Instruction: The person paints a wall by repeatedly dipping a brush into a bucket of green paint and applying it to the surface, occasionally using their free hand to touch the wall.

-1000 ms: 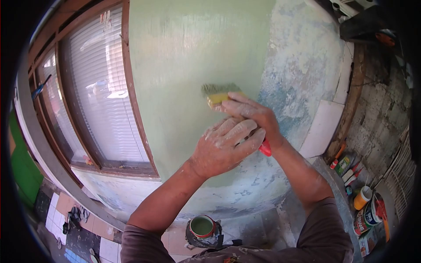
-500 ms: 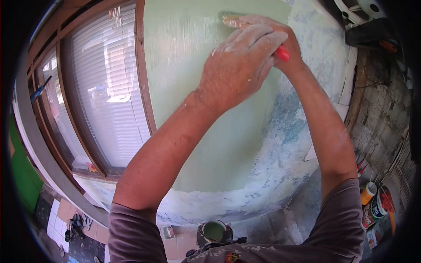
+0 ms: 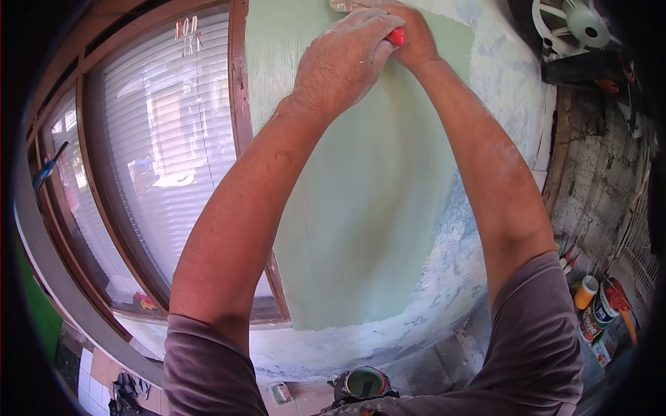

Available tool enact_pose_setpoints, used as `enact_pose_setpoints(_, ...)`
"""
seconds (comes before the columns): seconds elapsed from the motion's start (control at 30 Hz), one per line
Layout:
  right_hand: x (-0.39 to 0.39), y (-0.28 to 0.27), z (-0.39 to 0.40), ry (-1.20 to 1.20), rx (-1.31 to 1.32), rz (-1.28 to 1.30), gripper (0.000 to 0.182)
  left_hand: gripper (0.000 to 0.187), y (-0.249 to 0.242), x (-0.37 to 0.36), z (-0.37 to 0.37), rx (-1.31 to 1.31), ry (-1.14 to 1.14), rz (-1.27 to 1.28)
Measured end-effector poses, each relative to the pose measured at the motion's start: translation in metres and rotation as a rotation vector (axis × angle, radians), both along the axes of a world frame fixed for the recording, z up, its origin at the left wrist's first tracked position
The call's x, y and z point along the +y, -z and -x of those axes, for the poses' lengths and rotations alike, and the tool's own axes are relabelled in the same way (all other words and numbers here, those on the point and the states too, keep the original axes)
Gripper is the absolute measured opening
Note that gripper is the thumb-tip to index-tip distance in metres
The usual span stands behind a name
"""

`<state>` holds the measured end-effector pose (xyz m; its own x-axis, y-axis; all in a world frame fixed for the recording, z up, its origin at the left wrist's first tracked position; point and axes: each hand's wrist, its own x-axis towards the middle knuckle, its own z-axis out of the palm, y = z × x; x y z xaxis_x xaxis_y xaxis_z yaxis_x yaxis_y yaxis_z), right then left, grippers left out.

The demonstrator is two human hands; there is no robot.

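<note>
Both my hands are together near the top of the view, against a wall [image 3: 361, 208] coated in pale green paint. My left hand [image 3: 343, 62] has its fingers wrapped round a red-handled tool; the red handle end [image 3: 396, 36] pokes out between the hands. Just behind it, my right hand [image 3: 409, 31] closes on the same tool, its fingers partly hidden by the left. The tool's working end is not visible. Whitish dust or paint covers the fingers. Low in the centre stands a bucket [image 3: 365, 381] of green paint.
A brown-framed window [image 3: 239, 83] with blinds fills the left side. White fan-like parts [image 3: 586, 31] sit at the upper right. Paint cans [image 3: 598, 320] and an orange-and-white container [image 3: 586, 292] stand at the lower right. Dark footwear [image 3: 128, 394] lies at the lower left.
Both hands have moved up and to the left in view, still together on the red-handled tool. The view has shifted, with the wall and bucket sitting lower and further right.
</note>
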<state>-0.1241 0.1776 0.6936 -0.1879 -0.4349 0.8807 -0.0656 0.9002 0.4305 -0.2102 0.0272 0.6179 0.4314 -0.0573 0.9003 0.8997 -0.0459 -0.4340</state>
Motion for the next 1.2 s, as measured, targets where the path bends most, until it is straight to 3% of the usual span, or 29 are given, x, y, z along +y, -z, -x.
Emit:
enact_pose_setpoints(0.1,0.018,0.026,0.017,0.031,0.002,0.062,0.043,0.033,0.020,0.002,0.010,-0.073,0.028,0.089)
enact_pose_setpoints(0.2,0.007,0.051,0.005,0.009,0.016,-0.030,0.036,0.034,0.047,-0.011,0.001,-0.071,0.089,0.090)
enact_pose_setpoints(0.3,-0.007,0.050,-0.011,-0.013,-0.037,-0.044,0.042,0.039,0.045,-0.016,-0.002,-0.002,0.074,0.044)
enact_pose_setpoints(0.4,-0.013,0.022,-0.006,-0.034,0.014,-0.102,0.033,0.034,0.027,-0.018,-0.001,-0.182,-0.147,0.215)
enact_pose_setpoints(0.5,-0.003,0.031,0.012,-0.172,0.051,-0.152,0.034,0.035,0.017,-0.008,0.015,0.113,0.115,0.085)
enact_pose_setpoints(0.53,0.000,0.047,0.011,-0.126,-0.015,0.000,0.037,0.033,0.031,-0.007,0.015,0.009,0.046,0.133)
enact_pose_setpoints(0.63,-0.002,0.099,0.009,-0.095,0.110,-0.165,0.032,0.037,0.078,-0.017,0.008,-0.040,0.043,0.320)
enact_pose_setpoints(0.7,-0.001,0.145,0.008,-0.264,0.013,0.125,0.029,0.041,0.122,-0.015,0.007,-0.077,0.006,0.275)
enact_pose_setpoints(0.77,0.012,0.196,0.013,-0.161,0.083,0.095,0.039,0.049,0.168,-0.013,0.005,-0.102,-0.019,0.278)
enact_pose_setpoints(0.97,-0.002,0.332,0.004,-0.111,0.064,0.345,0.044,0.053,0.283,-0.025,-0.009,-0.194,0.022,0.468)
enact_pose_setpoints(1.2,-0.024,0.448,-0.033,0.040,-0.198,0.461,0.045,0.051,0.397,-0.038,-0.033,-0.329,0.096,0.610)
